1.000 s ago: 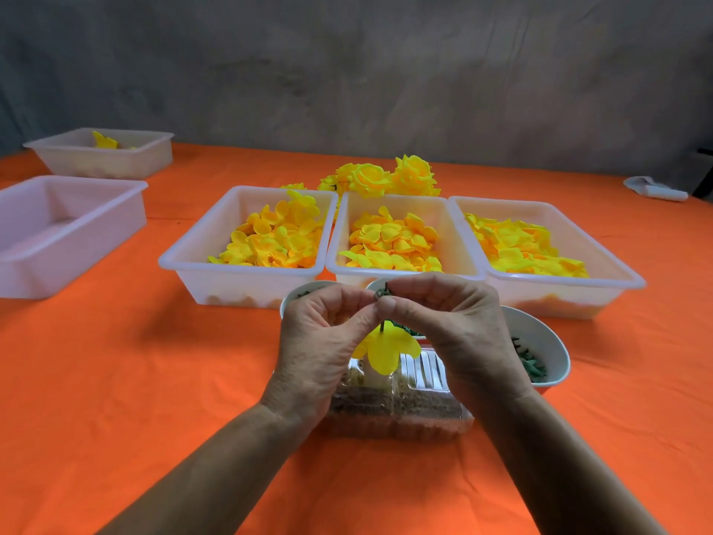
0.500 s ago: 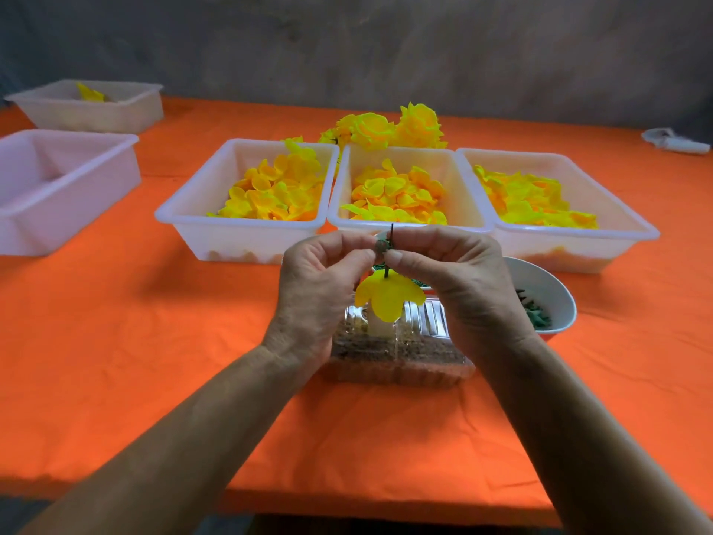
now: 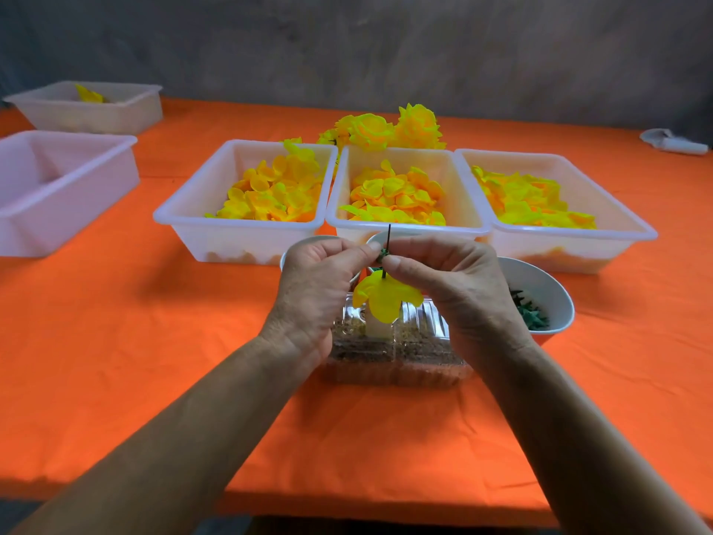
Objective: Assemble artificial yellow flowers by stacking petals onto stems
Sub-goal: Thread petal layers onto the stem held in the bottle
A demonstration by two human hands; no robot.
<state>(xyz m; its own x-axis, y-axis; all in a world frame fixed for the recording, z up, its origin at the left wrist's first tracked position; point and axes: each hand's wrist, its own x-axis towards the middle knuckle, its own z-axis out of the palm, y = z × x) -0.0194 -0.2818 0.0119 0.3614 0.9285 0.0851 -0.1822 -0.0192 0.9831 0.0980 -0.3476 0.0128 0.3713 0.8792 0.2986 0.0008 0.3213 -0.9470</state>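
Both hands meet over the orange-clothed counter. The left hand and right hand pinch a small dark green plastic piece threaded on a thin dark wire stem, likely sliding it toward the yellow fabric petal layer hanging below, flower head down so parts stack by gravity. Three white plastic bins of loose yellow petals sit just behind for easy reach; finished yellow flowers lie beyond. The white bowl of green parts is partly hidden by the right hand. The clear plastic tray below holds unclear contents. The stem's lower end is hidden.
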